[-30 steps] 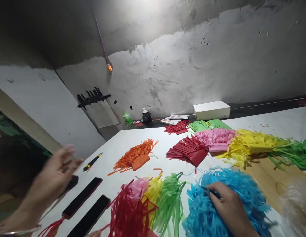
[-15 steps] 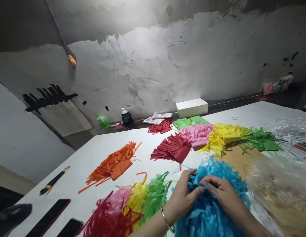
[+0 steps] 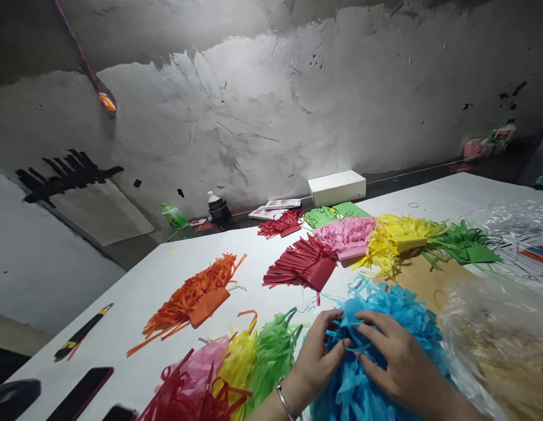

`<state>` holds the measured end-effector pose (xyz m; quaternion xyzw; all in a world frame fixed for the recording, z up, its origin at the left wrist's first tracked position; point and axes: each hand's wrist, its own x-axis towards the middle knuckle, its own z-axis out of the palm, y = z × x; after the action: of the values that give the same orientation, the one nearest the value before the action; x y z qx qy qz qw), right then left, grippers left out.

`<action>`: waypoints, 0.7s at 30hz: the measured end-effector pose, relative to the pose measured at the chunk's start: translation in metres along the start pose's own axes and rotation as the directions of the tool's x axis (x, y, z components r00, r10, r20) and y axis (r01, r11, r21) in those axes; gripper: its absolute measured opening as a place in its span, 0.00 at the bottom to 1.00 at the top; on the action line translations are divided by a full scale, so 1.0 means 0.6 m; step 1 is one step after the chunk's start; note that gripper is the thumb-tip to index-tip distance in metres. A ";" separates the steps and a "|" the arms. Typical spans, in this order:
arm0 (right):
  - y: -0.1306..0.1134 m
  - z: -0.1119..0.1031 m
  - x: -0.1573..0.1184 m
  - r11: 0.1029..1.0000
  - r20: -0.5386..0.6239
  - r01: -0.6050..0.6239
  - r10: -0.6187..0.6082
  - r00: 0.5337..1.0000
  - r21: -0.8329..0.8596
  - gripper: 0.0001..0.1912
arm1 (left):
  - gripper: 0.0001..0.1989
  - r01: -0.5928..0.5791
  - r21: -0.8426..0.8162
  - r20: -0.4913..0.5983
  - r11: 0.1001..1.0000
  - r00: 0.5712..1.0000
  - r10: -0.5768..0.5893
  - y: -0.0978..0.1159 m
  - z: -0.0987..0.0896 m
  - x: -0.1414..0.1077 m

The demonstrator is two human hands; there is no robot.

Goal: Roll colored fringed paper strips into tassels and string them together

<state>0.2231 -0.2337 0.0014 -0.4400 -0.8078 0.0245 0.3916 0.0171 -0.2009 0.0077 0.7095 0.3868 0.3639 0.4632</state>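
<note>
Two hands are working over a blue paper bunch (image 3: 411, 313), which is lying at the near side of the white surface (image 3: 236, 242), right of centre. The left hand (image 3: 317, 356) is curving its thumb and forefinger around a fold of the paper; whether they are pinching it cannot be told. The right hand (image 3: 391, 356) is keeping its fingers apart, the tips resting at the same fold.

Handling: the bunch is probably behaving as a light, soft, springy mass. Its thin strips are likely to be tearing or creasing under a hard pull, and loose ends are liable to be catching on one another. The better hold is probably the gathered fold, where both hands are meeting, rather than single strips.

Just left of the bunch, a light green fringe (image 3: 275, 351) is lying near the left forearm. To the right, a clear plastic bag (image 3: 464, 327) is lying beside it, showing no readable print. Farther back, an orange fringe (image 3: 190, 301) and a dark red fringe (image 3: 321, 272) are showing flat, stiffer-looking bands.

Labels: printed booklets (image 3: 284, 203) are lying beside a white box (image 3: 336, 190), which is carrying a small mark near one corner; all of this lettering is too small to read.
</note>
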 end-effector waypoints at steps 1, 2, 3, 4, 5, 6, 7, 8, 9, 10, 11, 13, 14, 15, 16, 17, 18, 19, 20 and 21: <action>-0.003 0.001 0.000 0.999 0.011 0.012 -0.012 1.000 -0.034 0.15 | 0.19 -0.001 0.011 -0.007 1.000 1.000 0.001 0.001 0.000 -0.001; -0.005 0.002 0.000 0.999 0.023 0.017 -0.016 1.000 -0.044 0.14 | 0.18 0.001 0.028 -0.013 1.000 1.000 -0.001 0.002 0.001 -0.002; -0.007 0.002 0.002 1.000 0.033 0.006 -0.005 0.999 -0.028 0.15 | 0.18 0.004 0.049 -0.016 0.999 1.000 -0.003 0.003 0.001 -0.002; -0.008 0.002 0.004 1.000 0.049 -0.029 0.029 0.998 0.009 0.16 | 0.18 0.003 0.071 -0.021 0.997 1.000 -0.001 0.004 0.002 -0.003; -0.008 0.000 0.007 0.995 0.071 -0.086 0.082 0.994 0.056 0.16 | 0.19 -0.006 0.095 -0.026 0.995 1.000 0.009 0.005 0.002 -0.004; -0.008 -0.002 0.011 0.984 0.097 -0.150 0.140 0.985 0.100 0.15 | 0.19 -0.023 0.120 -0.031 0.992 0.999 0.026 0.005 0.003 -0.005; -0.008 -0.005 0.015 0.968 0.124 -0.213 0.197 0.973 0.136 0.13 | 0.20 -0.048 0.152 -0.035 0.987 0.998 0.054 0.006 0.003 -0.005; -0.006 -0.009 0.019 0.950 0.149 -0.269 0.246 0.958 0.161 0.11 | 0.20 -0.080 0.188 -0.037 0.979 0.995 0.088 0.005 0.003 -0.005; -0.004 -0.013 0.024 0.933 0.171 -0.316 0.287 0.942 0.175 0.09 | 0.21 -0.110 0.224 -0.038 0.969 0.992 0.121 0.005 0.003 -0.006; -0.002 -0.017 0.029 0.918 0.189 -0.352 0.318 0.929 0.181 0.08 | 0.21 -0.135 0.258 -0.038 0.957 0.988 0.150 0.004 0.003 -0.006; 0.001 -0.021 0.034 0.907 0.206 -0.378 0.340 0.917 0.187 0.08 | 0.22 -0.156 0.289 -0.035 0.945 0.984 0.174 0.003 0.002 -0.005; 0.006 -0.028 0.045 0.885 0.252 -0.417 0.363 0.897 0.208 0.12 | 0.23 -0.188 0.332 -0.026 0.925 0.978 0.208 0.002 0.002 -0.005; 0.008 -0.031 0.050 0.879 0.275 -0.424 0.362 0.891 0.219 0.15 | 0.24 -0.201 0.344 -0.017 0.917 0.975 0.220 0.002 0.001 -0.005; 0.009 -0.034 0.055 0.877 0.292 -0.423 0.353 0.889 0.227 0.17 | 0.26 -0.215 0.357 -0.007 0.909 0.972 0.233 0.002 0.001 -0.004; 0.009 -0.036 0.059 0.879 0.304 -0.415 0.339 0.890 0.234 0.18 | 0.26 -0.230 0.368 0.003 0.901 0.969 0.246 0.003 0.001 -0.003; 0.007 -0.039 0.062 0.884 0.310 -0.402 0.323 0.894 0.238 0.18 | 0.27 -0.241 0.375 0.009 0.895 0.966 0.257 0.003 0.001 -0.003; 0.004 -0.041 0.064 0.891 0.311 -0.386 0.306 0.900 0.239 0.17 | 0.26 -0.249 0.382 0.011 0.890 0.964 0.265 0.004 0.001 -0.002; 0.000 -0.043 0.064 0.897 0.309 -0.370 0.291 0.906 0.241 0.14 | 0.26 -0.255 0.389 0.009 0.885 0.962 0.273 0.004 0.002 -0.001; -0.005 -0.044 0.062 0.908 0.302 -0.349 0.274 0.913 0.233 0.11 | 0.25 -0.259 0.396 0.005 0.881 0.960 0.280 0.005 0.002 0.000; -0.009 -0.043 0.060 0.924 0.291 -0.319 0.252 0.923 0.210 0.08 | 0.25 -0.262 0.403 0.001 0.877 0.958 0.286 0.004 0.003 0.000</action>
<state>0.2255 -0.2187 0.0434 -0.4932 -0.7685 0.2420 0.3281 0.0191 -0.2020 0.0098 0.8254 0.3619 0.3599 0.2413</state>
